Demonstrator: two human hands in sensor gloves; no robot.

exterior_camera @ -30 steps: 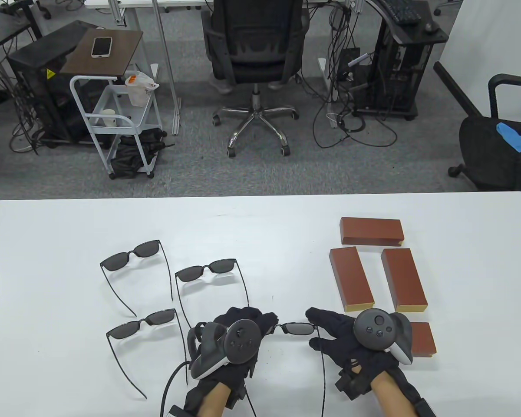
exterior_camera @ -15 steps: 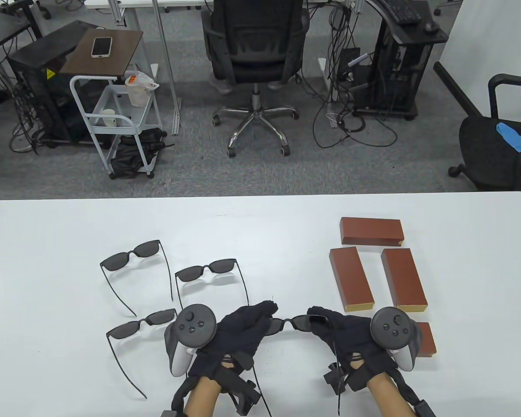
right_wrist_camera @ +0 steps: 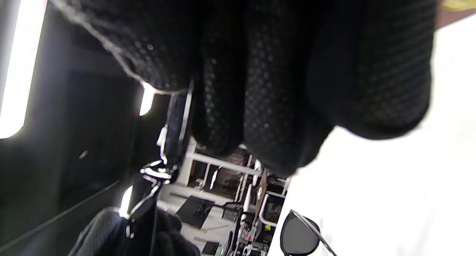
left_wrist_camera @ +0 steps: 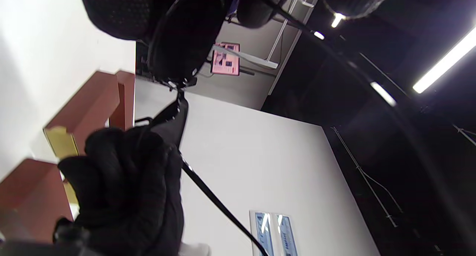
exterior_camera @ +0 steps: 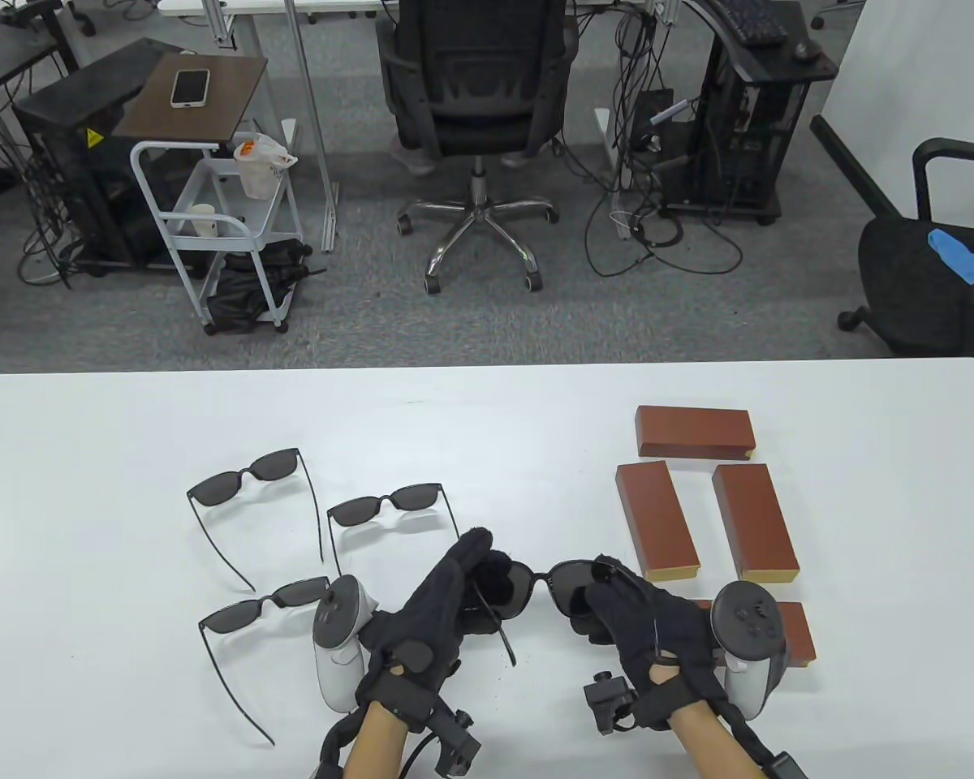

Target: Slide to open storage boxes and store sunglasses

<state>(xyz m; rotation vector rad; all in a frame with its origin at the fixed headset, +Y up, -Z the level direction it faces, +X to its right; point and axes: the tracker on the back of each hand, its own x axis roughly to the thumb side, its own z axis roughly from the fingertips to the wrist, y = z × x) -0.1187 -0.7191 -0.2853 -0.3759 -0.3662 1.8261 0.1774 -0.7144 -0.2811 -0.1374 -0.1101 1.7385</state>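
Table view shows the white table (exterior_camera: 89,422) carrying everything; beyond and beside the right hand (exterior_camera: 649,633) lie four brown storage boxes (exterior_camera: 753,521), all closed as far as can be seen — one partly hidden behind that hand. Left of the left hand (exterior_camera: 438,608) rest three spare sunglasses (exterior_camera: 385,505), arms unfolded. A fourth pair, the held sunglasses (exterior_camera: 536,584), hangs lifted between the hands: each hand pinches one end of the frame, likely so the arms can be folded before boxing. One arm already angles inward under the left palm.
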